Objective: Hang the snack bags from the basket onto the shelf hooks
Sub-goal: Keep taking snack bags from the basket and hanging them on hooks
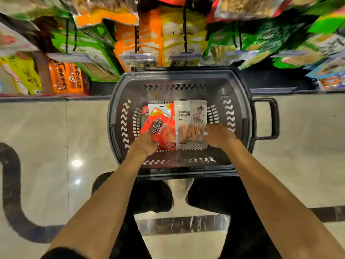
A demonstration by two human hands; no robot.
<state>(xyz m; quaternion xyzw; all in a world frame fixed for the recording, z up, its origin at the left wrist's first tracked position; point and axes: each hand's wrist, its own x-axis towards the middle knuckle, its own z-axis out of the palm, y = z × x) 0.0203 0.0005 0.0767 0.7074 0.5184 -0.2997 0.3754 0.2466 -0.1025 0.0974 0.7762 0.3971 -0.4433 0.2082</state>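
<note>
A black plastic basket (237, 86) stands on the floor in front of the shelf. Inside lie a red snack bag (162, 128) on the left and a white squid-print snack bag (190, 116) on the right, with more bags partly hidden beneath. My left hand (144, 144) grips the lower left edge of the red bag. My right hand (218, 136) holds the right edge of the white bag, its fingers curled at the rim. Above, shelf hooks (184, 30) carry rows of orange, yellow and green bags.
Hanging bags fill the shelf (179, 34) across the top of the view. Price tags (138, 57) sit at the hook ends. The basket's handle (268, 118) sticks out to the right. Glossy tiled floor (56, 146) surrounds the basket, and my dark-trousered legs (149, 199) are below.
</note>
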